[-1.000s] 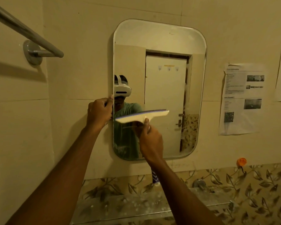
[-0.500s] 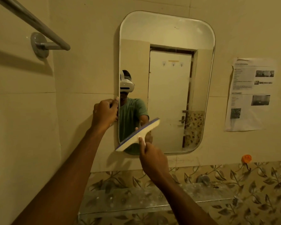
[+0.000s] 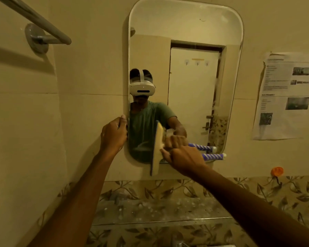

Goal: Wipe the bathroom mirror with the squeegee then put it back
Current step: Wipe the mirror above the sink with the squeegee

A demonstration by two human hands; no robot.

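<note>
A tall mirror [image 3: 191,29] with rounded corners hangs on the beige wall. My right hand [image 3: 184,157] grips the squeegee [image 3: 156,150] by its handle. The cream blade with a blue edge stands almost vertical against the mirror's lower left part, its bottom end past the mirror's lower rim. The purple and white striped handle end [image 3: 214,156] sticks out to the right of my fist, and its reflection shows just above. My left hand [image 3: 113,135] is curled around the mirror's left edge at mid height.
A metal towel bar [image 3: 37,18] juts from the wall at upper left. Printed paper sheets [image 3: 285,97] are stuck to the wall at right, with an orange hook [image 3: 276,171] below them. A glass shelf [image 3: 159,213] runs under the mirror above leaf-patterned tiles.
The squeegee blade has swung from horizontal through a slant to nearly vertical and has dropped to the mirror's bottom left. My right hand moved down and right. The left hand stayed on the mirror's edge.
</note>
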